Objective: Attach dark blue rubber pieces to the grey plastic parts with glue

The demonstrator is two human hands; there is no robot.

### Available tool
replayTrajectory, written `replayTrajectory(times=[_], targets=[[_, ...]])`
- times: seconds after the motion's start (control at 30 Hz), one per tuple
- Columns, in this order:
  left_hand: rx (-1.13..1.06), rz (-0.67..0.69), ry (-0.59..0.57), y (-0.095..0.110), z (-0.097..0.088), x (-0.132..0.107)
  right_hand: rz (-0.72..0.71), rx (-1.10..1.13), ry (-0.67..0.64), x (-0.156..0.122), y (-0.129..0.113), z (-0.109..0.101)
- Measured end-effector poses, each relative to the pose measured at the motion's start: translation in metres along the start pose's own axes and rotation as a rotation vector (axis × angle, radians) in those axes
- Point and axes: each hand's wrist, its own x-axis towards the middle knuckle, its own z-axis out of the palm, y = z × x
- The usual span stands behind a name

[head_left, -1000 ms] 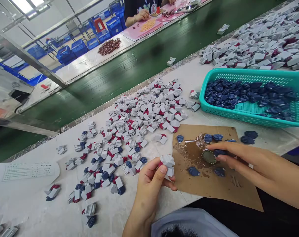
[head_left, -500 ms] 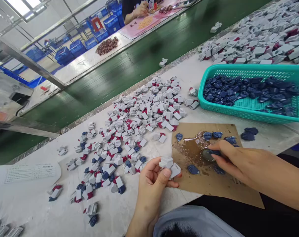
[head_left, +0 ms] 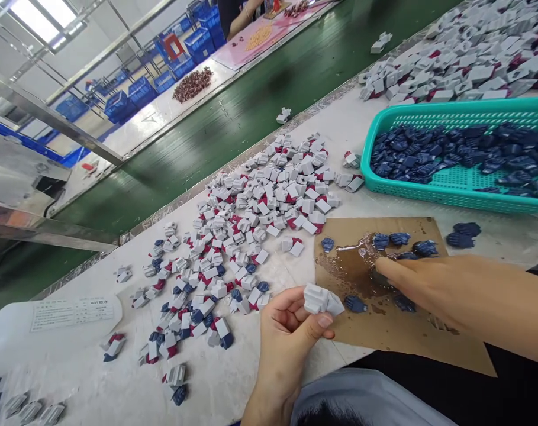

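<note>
My left hand point(head_left: 289, 340) pinches a light grey plastic piece point(head_left: 321, 300) between thumb and fingers, just off the cardboard's left edge. My right hand point(head_left: 455, 293) is closed low over the brown cardboard point(head_left: 397, 336); its fingertips reach a small dark round object point(head_left: 379, 278) in a wet brown puddle point(head_left: 351, 263). A dark blue plastic piece showed in those fingers earlier; the hand now hides it. Around the puddle lie several dark blue ridged pieces, one nearest my left hand point(head_left: 356, 304) and another dark blue piece point(head_left: 400, 238) at the back.
A teal basket point(head_left: 450, 198) of dark blue pieces stands back right. Grey and maroon pieces point(head_left: 260, 204) form a heap left of the cardboard, some with blue parts. Another heap point(head_left: 473, 65) lies behind the basket. Beyond runs a green conveyor point(head_left: 206, 136); across it shows a person's arm point(head_left: 246, 18).
My left hand has turned the grey piece and shifted slightly right in view. My right hand has rolled over, its back now covering the fingertips and the blue piece.
</note>
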Motion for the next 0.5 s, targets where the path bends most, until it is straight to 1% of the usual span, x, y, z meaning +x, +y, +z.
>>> replayTrajectory(times=[0.03,0.07,0.13,0.2,0.27,0.3,0.33,0.43,0.5], targets=[[0.002,0.004,0.006,-0.001,0.0,0.0,-0.042,0.058,-0.003,0.001,0.0,-0.001],[0.003,0.008,0.009,-0.002,0.001,0.0,-0.054,0.117,-0.021,0.002,0.0,-0.002],[0.01,0.014,-0.001,-0.004,0.002,0.0,0.029,0.189,-0.081,0.005,-0.001,-0.001],[0.019,0.021,-0.028,-0.006,0.002,-0.001,0.097,0.214,-0.119,0.007,-0.003,-0.002],[0.03,0.041,-0.062,-0.008,0.002,-0.001,0.125,0.284,-0.13,0.009,-0.008,-0.011],[0.037,0.049,-0.087,-0.009,0.001,-0.001,0.166,0.386,-0.129,0.009,-0.012,-0.019],[0.047,0.055,-0.118,-0.009,0.001,-0.001,0.223,0.538,-0.12,0.01,-0.016,-0.028],[0.079,0.054,-0.193,-0.009,0.001,-0.003,0.455,1.075,-0.06,0.012,-0.034,-0.059],[0.08,0.058,-0.184,-0.008,0.004,-0.006,0.559,1.255,-0.056,0.013,-0.045,-0.072]])
